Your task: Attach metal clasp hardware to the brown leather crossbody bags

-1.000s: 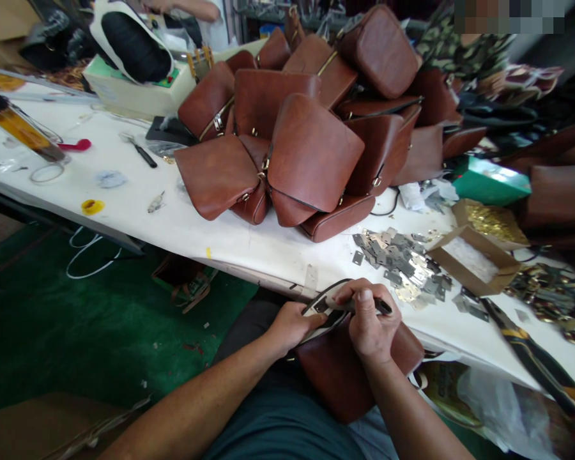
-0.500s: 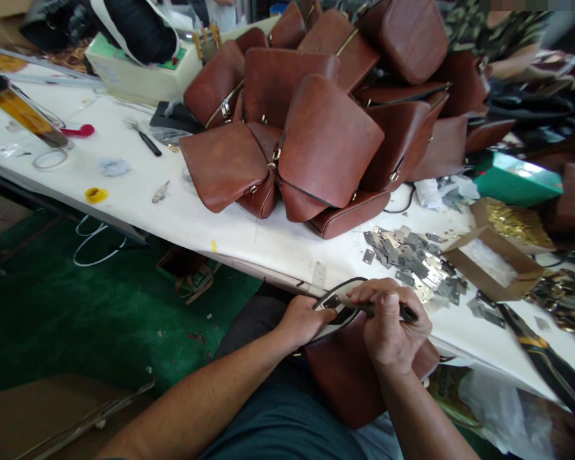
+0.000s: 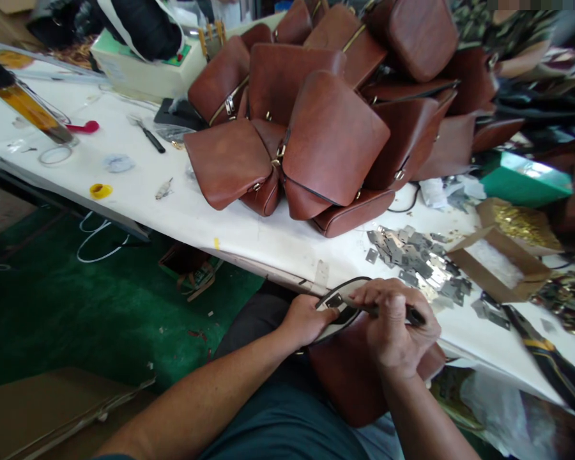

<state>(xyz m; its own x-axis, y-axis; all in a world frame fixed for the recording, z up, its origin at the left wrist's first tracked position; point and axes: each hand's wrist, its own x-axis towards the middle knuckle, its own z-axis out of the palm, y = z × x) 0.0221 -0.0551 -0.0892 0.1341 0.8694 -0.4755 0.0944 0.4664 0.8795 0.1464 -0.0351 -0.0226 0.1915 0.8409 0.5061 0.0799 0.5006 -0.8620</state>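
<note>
A brown leather handbag [image 3: 347,370] rests on my lap, its flap turned up so that the pale lining [image 3: 326,329] and black edge show. My left hand [image 3: 306,322] grips the flap, thumb lying beside a small metal plate [image 3: 334,300] on the lining. In my right hand [image 3: 400,326] is a slim tool with a dark handle [image 3: 416,315]. Its front end points at the plate, but fingers cover most of it, so I cannot tell its exact kind or whether it touches.
A heap of brown handbags [image 3: 335,140] fills the middle of the white table [image 3: 249,239]. To the right lie loose metal plates [image 3: 419,255], a cardboard box [image 3: 522,284], a green box [image 3: 527,179] and pliers [image 3: 546,354]. Another person's arm [image 3: 522,61] shows at back right.
The whole view has shifted slightly. Both hands keep nearly the same hold on the handbag and the tool.
</note>
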